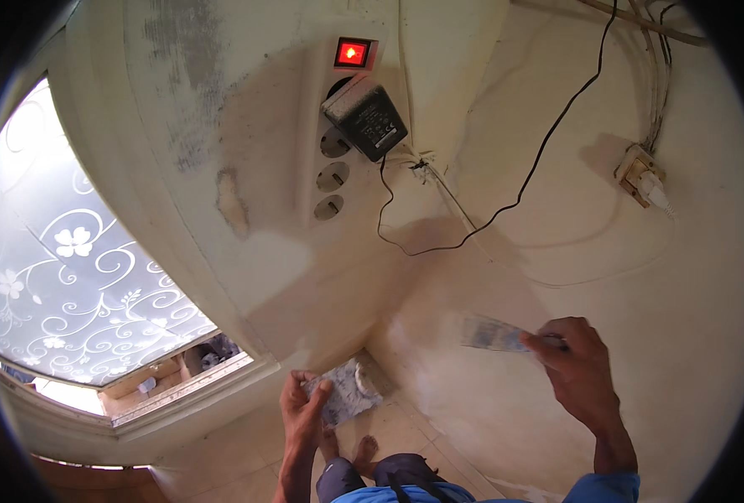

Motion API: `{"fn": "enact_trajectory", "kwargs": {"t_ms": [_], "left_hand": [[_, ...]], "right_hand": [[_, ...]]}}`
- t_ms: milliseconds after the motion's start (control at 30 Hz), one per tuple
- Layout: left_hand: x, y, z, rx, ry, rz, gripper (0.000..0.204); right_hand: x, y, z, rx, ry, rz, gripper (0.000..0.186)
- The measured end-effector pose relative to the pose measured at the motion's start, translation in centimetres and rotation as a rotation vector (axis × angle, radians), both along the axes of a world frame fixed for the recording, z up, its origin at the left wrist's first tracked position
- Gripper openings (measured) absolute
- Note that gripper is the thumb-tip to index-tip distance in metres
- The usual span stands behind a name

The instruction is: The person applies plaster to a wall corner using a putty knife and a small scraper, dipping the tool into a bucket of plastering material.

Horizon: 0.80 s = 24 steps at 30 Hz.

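My right hand point(575, 360) grips a putty knife point(491, 334) by its handle. Its wide, thin blade points left and lies close to the cream wall point(489, 394); I cannot tell if it touches. Lower and further left, my left hand point(302, 407) pinches the edge of a flat, smeared plate point(348, 404) between thumb and fingers. A whitish lump of paste sits near the plate's far right edge. Behind the plate are the tiled floor and my bare feet.
A power strip point(313, 151) with a lit red switch point(353, 53) holds a black plug-in adapter point(366, 117). Its thin black cable point(519, 201) loops across the wall. At right hangs a wall socket point(638, 176) with a white plug. A patterned window point(78, 268) is at left.
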<state>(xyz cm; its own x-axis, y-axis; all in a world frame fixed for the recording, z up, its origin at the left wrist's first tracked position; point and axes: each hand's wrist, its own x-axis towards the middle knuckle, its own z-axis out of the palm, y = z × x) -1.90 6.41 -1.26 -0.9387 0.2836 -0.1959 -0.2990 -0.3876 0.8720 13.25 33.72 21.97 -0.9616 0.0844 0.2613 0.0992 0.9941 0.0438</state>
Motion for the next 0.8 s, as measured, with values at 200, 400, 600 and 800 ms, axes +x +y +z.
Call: {"fn": "enact_trajectory", "kwargs": {"t_ms": [200, 400, 600, 800], "left_hand": [[1.3, -1.2, -7.8, 0.051, -0.094, 0.000, 0.020], [1.5, -0.8, -9.3, 0.044, -0.117, -0.007, 0.020], [1.2, -3.3, -11.7, -0.016, -0.139, -0.022, 0.022], [0.5, -5.1, -14.3, -0.048, -0.128, 0.050, 0.024]], "right_hand": [[0.3, -1.0, 3.5, 0.432, 0.317, -0.296, 0.052], [-5.8, 3.5, 1.3, 0.447, 0.309, -0.360, 0.052], [-13.4, 7.6, 0.9, 0.535, 0.450, -0.208, 0.047], [-17.7, 9.0, 0.1, 0.672, 0.346, -0.118, 0.043]]}}
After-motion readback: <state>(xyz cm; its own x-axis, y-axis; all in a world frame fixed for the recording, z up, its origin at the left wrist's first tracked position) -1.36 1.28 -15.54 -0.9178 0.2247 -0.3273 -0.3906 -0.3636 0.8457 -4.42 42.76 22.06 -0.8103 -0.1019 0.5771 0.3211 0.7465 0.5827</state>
